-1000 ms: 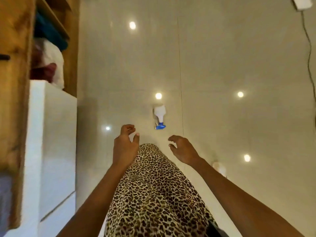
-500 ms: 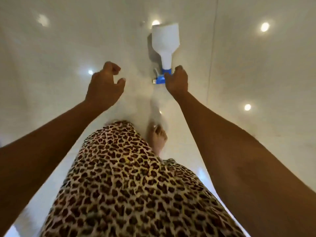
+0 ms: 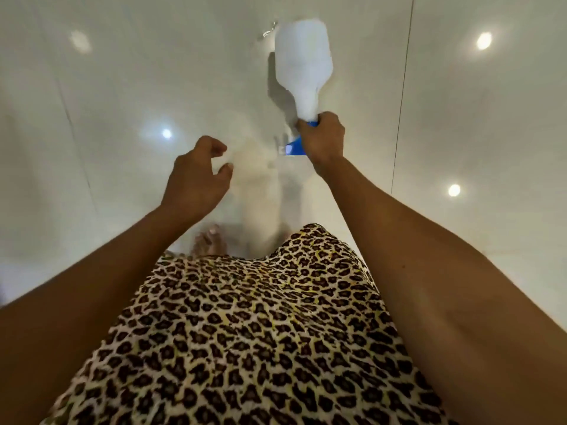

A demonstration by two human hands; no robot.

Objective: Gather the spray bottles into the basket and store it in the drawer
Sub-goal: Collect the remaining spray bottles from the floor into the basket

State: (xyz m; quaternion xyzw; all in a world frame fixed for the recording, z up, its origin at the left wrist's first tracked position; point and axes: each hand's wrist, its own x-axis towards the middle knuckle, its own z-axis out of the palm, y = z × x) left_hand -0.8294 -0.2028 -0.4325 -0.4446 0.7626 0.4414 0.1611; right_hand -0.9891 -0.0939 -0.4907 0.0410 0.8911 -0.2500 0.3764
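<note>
A white spray bottle [image 3: 302,64] with a blue trigger head stands on the glossy pale tiled floor [image 3: 122,87], seen from above. My right hand [image 3: 322,141] is closed around its neck and blue head. My left hand [image 3: 196,179] hovers to the left of it with curled, parted fingers and holds nothing. No basket or drawer is in view.
A leopard-print skirt [image 3: 245,332] fills the lower middle of the view, with a bare foot [image 3: 210,243] showing just beyond its hem. Ceiling lights reflect as bright spots on the floor. A small metal glint [image 3: 269,29] lies near the bottle's base.
I have bent down toward the floor and the cabinet has left the view. My right hand went from reaching the bottle's head to closing around its neck.
</note>
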